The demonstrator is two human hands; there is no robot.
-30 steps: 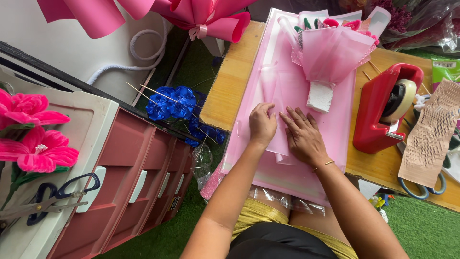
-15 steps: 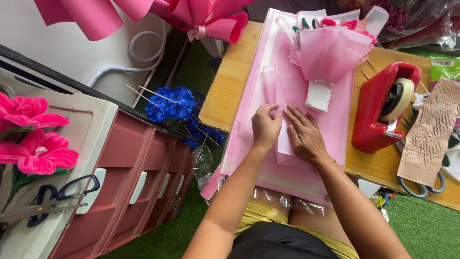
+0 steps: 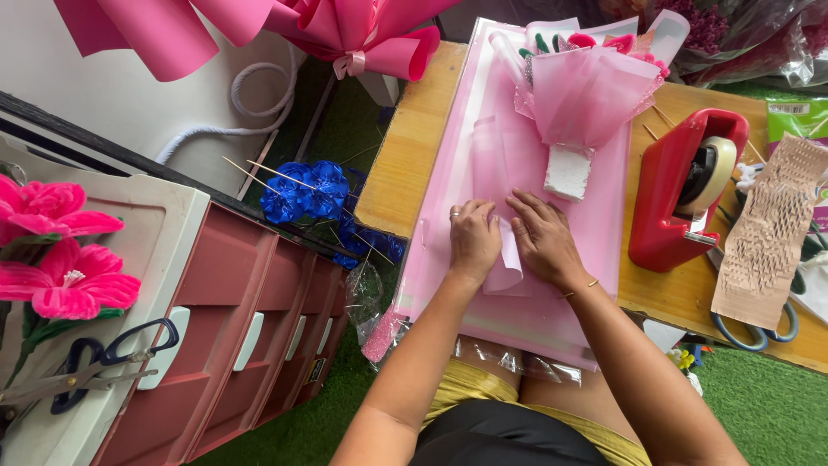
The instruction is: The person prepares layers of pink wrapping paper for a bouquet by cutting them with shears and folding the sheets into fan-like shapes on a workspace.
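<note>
Both hands flat, fingers spread | left hand (image 3: pixel 474 239), right hand (image 3: pixel 543 239) press pink wrapping sheet (image 3: pixel 509 267) on table (image 3: pixel 405 164)

Two hands (image 3: pixel 474 237) (image 3: pixel 543 237), two scissors (image 3: pixel 95 367) (image 3: pixel 759 326), one tape dispenser (image 3: pixel 681 190), two pink flowers (image 3: pixel 52 211) (image 3: pixel 73 280), one drawer unit (image 3: pixel 250 328).

Bright, even daylight with soft shadows; sharp focus throughout, wide-angle bending at the edges.

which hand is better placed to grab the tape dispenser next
Right, probably. The right hand rests on the pink sheets nearer the red tape dispenser; the left hand lies farther away, on the small folded piece.
</note>
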